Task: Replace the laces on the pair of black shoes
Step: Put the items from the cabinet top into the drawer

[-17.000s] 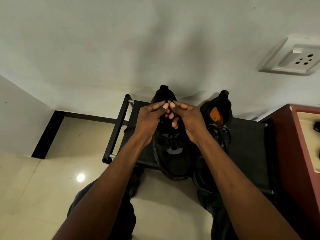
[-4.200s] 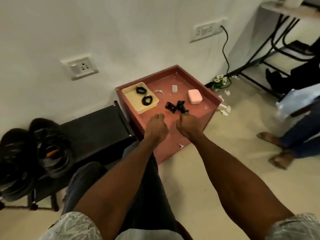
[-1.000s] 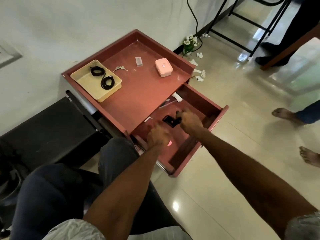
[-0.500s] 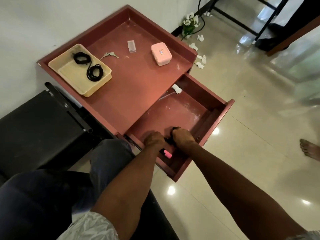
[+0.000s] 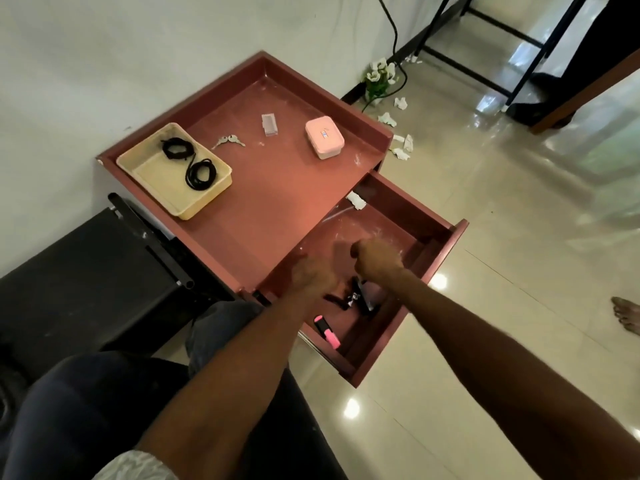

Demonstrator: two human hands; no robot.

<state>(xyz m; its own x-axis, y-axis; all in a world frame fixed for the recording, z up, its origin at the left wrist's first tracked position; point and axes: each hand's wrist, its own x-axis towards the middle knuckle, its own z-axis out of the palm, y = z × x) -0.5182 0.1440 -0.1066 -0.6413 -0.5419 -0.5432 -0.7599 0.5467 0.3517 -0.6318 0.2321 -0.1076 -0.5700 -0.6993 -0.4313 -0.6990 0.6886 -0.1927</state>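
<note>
Both hands hover above the open drawer (image 5: 446, 237) of the red-brown cabinet (image 5: 277, 202). The right hand (image 5: 377, 259) has its fingers curled into a loose fist and appears to hold nothing; the left hand (image 5: 313, 277) is motion-blurred, so its grip state cannot be determined. Just below and between the hands, on the drawer floor, lies a dark bundle (image 5: 353, 297), probably the removed laces, though its identity is unclear; a pink highlighter (image 5: 327, 332) lies nearer the person. Up and to the left of the hands, the cream tray (image 5: 152, 174) on the cabinet top holds two coiled black laces (image 5: 201, 173), likely the replacements. The shoes are not in view. Risk: closing the drawer with a hand over it may trap fingers or a loose lace end. Risk: a careless reach toward the tray may uncoil a lace or sweep the keys (image 5: 228, 142) or the pink case (image 5: 325, 141) off the top.
</note>
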